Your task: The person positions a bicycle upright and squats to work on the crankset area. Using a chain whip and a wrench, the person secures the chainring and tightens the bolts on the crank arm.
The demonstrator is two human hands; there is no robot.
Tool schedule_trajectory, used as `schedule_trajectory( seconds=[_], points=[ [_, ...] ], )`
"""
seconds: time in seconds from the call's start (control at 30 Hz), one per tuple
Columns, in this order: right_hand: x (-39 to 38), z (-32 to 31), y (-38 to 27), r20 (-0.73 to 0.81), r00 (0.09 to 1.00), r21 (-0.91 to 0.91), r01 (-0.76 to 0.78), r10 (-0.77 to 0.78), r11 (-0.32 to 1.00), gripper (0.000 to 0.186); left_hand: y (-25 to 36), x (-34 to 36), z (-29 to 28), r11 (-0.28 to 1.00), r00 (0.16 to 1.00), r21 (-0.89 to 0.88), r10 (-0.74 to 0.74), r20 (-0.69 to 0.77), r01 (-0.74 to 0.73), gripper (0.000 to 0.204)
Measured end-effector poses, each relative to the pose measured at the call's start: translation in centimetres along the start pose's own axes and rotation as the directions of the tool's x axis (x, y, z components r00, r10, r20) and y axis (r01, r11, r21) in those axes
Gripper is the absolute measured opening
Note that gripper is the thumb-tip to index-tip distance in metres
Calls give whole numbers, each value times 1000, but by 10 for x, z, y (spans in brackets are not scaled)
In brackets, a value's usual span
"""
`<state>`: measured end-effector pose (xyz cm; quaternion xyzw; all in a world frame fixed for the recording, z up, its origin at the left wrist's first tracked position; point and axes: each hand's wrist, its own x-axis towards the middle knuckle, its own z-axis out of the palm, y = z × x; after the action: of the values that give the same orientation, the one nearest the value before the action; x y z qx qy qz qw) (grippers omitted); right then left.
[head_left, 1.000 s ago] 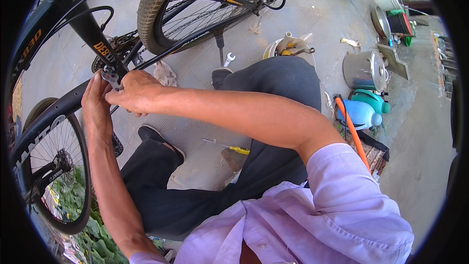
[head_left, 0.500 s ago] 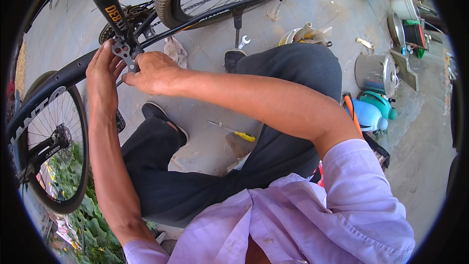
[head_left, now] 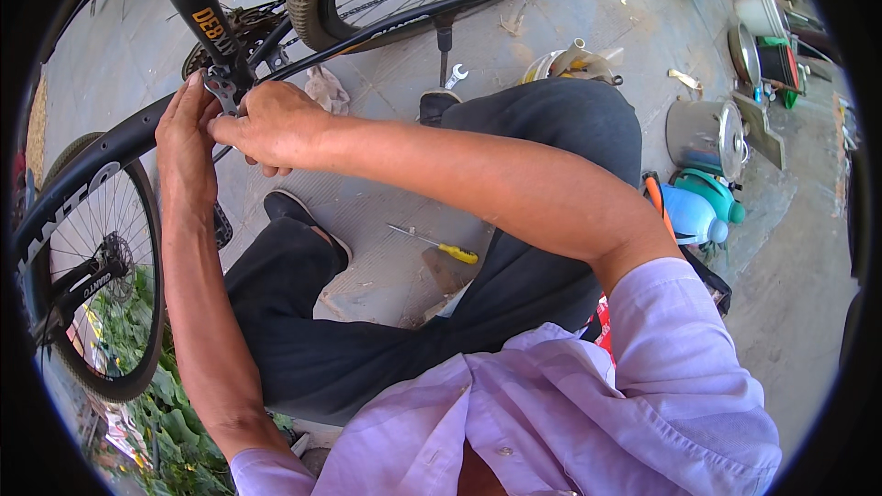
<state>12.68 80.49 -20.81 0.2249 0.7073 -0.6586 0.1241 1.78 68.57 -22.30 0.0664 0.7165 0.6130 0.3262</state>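
A flat metal wrench with several holes is pressed against the lower joint of a black bicycle frame, where the tubes meet near the chainring. My right hand is closed round the wrench's near end, its thumb lying along it. Beside the wrench's far end is my left hand, fingers bent against the tool and close to the frame. Their undersides and the fastener under the wrench are hidden. A yellow-handled screwdriver lies on the ground between my legs.
A crumpled rag and an open-ended spanner are beyond my hands. Past my knee stands a bucket of odds and ends. A lidded metal pot and a blue jug stand at right. The bicycle's wheel is ahead.
My right hand has shifted left and slightly down, and the wrench has swung with it to a steeper angle. My left hand has moved slightly left. The whole view has shifted a little.
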Motion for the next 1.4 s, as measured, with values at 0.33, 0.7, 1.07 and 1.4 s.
schedule_trajectory(
  seconds=[0.33, 0.7, 1.07, 1.4],
  points=[
    [7, 10, 20, -69, 996, -223, 36, -52, 974, 51, -2, -4, 5, 999, 998, 32, 3, -66, -1, 52],
    [1, 8, 9, -65, 998, -241, 2, -18, 971, 53, 1, -8, 10, 1000, 997, -13, 15, -78, -17, 46],
    [2, 12, 9, -114, 988, -375, 50, -99, 926, 56, 2, -13, 14, 998, 987, -63, -2, -162, -8, 44],
    [3, 17, 15, -81, 987, -466, 85, -138, 881, 57, 4, -20, 13, 992, 983, -130, -29, -182, 5, 44]
  ],
)
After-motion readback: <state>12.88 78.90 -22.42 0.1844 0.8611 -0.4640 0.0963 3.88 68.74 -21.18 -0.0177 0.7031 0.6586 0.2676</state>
